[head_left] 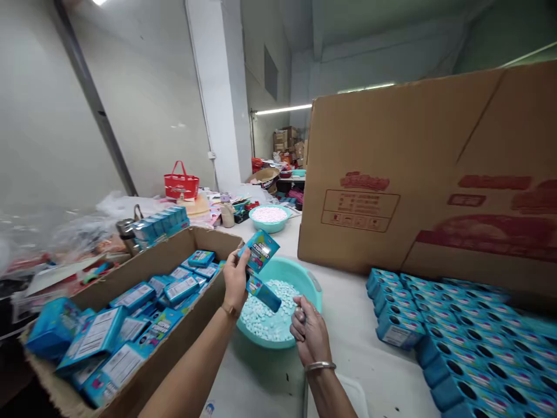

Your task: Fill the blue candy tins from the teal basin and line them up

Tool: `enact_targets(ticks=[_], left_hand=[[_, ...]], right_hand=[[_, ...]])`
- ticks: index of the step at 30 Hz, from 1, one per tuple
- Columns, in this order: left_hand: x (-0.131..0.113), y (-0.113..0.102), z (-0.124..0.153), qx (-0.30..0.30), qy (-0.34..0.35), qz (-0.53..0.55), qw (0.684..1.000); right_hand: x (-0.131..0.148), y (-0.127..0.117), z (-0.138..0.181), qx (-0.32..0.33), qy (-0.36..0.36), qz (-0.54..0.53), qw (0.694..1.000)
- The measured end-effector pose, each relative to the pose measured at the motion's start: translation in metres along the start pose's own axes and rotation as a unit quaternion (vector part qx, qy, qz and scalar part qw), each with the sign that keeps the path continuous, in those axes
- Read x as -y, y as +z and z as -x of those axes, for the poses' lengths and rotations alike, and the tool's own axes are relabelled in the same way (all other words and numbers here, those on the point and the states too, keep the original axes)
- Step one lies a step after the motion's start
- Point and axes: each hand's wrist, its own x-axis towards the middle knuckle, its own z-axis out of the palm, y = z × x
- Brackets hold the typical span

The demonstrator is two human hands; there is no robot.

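My left hand [236, 278] grips a blue printed candy box [261, 251] over the basin. Just below it, a second blue piece [264, 293] angles down to the right; whether it is part of the same box I cannot tell. Small pale blue candies [265, 322] lie in the turquoise basin [278, 343]. At the basin's right front edge, my right hand [310, 328] is closed with its fingers curled, and what it may hold is hidden.
On the left, an open cardboard carton [174, 337] holds several blue boxes. Rows of blue boxes with dark round openings [474, 348] stand on the right, before a large cardboard box [426, 174]. Farther back are a basin of pinkish candies [270, 223] and a red basket [181, 187].
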Motion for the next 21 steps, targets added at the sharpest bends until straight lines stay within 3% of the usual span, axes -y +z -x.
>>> enact_targets(ticks=[3,5,7,9,14,17,21], left_hand=[[0.023,0.014,0.013,0.0,0.02,-0.007,1.0],[0.036,0.019,0.018,-0.003,0.025,-0.016,1.0],[0.049,0.021,0.021,-0.011,0.026,-0.032,0.999],[0.061,0.019,0.023,-0.02,0.025,-0.054,0.998],[0.087,0.006,0.028,-0.032,-0.004,-0.098,0.995],[0.099,-0.001,0.03,-0.025,-0.026,-0.125,0.992],[0.108,-0.008,0.033,0.049,-0.029,-0.174,0.983]], right_hand=[[0.006,-0.004,-0.001,0.009,-0.035,0.103,0.994],[0.004,-0.005,0.001,0.03,-0.064,0.227,0.971],[-0.001,-0.007,0.002,0.055,-0.106,0.38,0.917],[-0.007,-0.009,0.003,0.073,-0.139,0.514,0.843],[-0.015,-0.009,0.0,0.09,-0.172,0.701,0.687],[-0.016,-0.009,-0.004,0.087,-0.149,0.737,0.654],[-0.012,-0.011,-0.01,0.096,-0.129,0.774,0.612]])
